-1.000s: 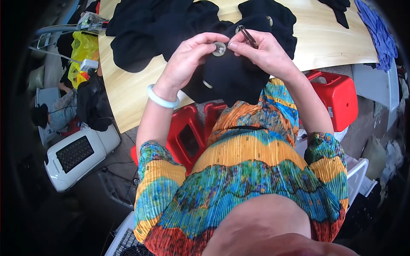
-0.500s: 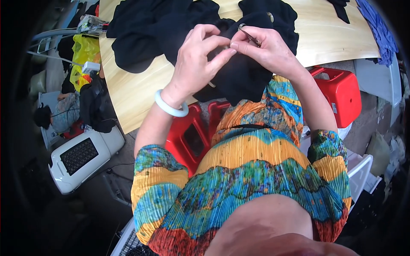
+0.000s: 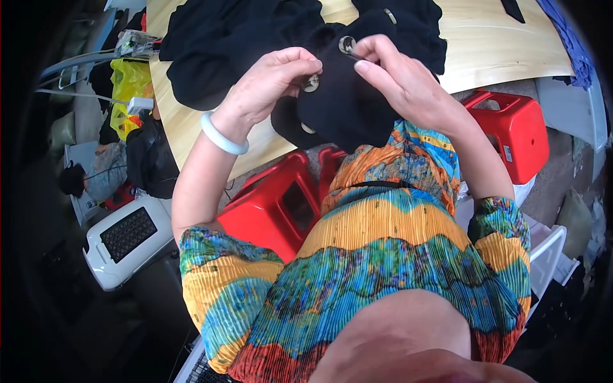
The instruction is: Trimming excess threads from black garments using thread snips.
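A black knit garment (image 3: 354, 96) with large mottled cream-and-dark buttons hangs over the near table edge. My left hand (image 3: 271, 83), wearing a pale bangle (image 3: 221, 135), pinches the cloth's edge beside a button (image 3: 311, 83). At the upper right, my right hand (image 3: 408, 83) is closed with thumb and forefinger together, close to another button (image 3: 347, 45). A slim dark metal tool pokes slightly from its fingers; most of it is hidden. One more button (image 3: 390, 16) lies farther back, and a pale one (image 3: 307, 128) shows near the lower edge.
More black cloth (image 3: 223, 51) covers the wood-patterned table (image 3: 504, 51). Red plastic stools (image 3: 274, 198) stand below it and at right (image 3: 514, 134). A yellow bag (image 3: 128, 89) and a white plug block (image 3: 140, 105) hang left. Purple-blue cloth (image 3: 571, 45) drapes over the right end.
My hands have moved apart, the left one leftward and down onto the cloth edge. Buttons between them have come into view, and the tool in my right hand shows less.
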### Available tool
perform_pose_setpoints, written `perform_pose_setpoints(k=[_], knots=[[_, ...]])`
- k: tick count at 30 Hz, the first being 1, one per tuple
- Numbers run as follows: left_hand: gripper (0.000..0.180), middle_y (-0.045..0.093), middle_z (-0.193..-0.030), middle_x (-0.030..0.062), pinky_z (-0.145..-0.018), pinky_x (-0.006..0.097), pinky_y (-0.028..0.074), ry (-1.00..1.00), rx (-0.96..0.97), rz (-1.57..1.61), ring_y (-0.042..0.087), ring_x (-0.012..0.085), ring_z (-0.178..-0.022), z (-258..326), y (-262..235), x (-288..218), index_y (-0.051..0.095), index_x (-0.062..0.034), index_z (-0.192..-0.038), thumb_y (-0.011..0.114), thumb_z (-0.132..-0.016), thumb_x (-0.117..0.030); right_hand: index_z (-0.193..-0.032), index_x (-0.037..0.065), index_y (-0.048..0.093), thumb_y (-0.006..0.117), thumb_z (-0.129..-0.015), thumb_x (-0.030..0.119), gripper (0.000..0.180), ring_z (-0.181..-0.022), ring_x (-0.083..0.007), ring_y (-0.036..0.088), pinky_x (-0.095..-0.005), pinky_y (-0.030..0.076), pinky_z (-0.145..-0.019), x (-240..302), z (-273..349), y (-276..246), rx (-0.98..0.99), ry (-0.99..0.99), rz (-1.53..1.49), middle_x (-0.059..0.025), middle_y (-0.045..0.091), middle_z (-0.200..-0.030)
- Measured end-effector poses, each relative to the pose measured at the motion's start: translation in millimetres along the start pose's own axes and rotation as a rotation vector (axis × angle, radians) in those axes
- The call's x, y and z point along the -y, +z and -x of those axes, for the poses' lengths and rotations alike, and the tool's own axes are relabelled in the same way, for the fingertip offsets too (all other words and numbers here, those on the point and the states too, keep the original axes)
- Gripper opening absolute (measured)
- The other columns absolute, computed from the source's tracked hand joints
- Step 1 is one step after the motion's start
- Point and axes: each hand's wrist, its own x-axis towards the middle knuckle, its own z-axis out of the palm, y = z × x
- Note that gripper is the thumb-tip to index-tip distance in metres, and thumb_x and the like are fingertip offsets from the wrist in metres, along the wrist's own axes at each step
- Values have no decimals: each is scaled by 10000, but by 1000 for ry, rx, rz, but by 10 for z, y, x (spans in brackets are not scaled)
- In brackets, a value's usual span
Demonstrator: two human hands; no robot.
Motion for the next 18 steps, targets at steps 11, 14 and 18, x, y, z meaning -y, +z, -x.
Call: perform_pose_setpoints(k=[11,14,18], knots=[[79,519,-735,-67,-621,154,381,23,15,44,491,10,-684,42,118,-79,523,-135,-815,519,-845,-208,-943,11,514,524,-848,222,232,-655,-66,466,-214,395,-586,-234,-91,30,264,5,-199,-9,508,-714],[93,509,-735,-63,-629,174,369,54,35,7,462,20,-685,88,147,-91,523,-129,-790,513,-840,-206,-932,28,532,539,-838,246,237,-641,-36,449,-187,373,-555,-192,-112,-17,353,58,-264,20,512,-712],[102,506,-733,-64,-622,169,368,30,72,-6,457,14,-687,123,152,-158,521,-126,-793,507,-847,-211,-904,18,556,588,-790,322,327,-633,-67,460,-209,392,-592,-179,-135,-77,410,105,-329,9,500,-697]])
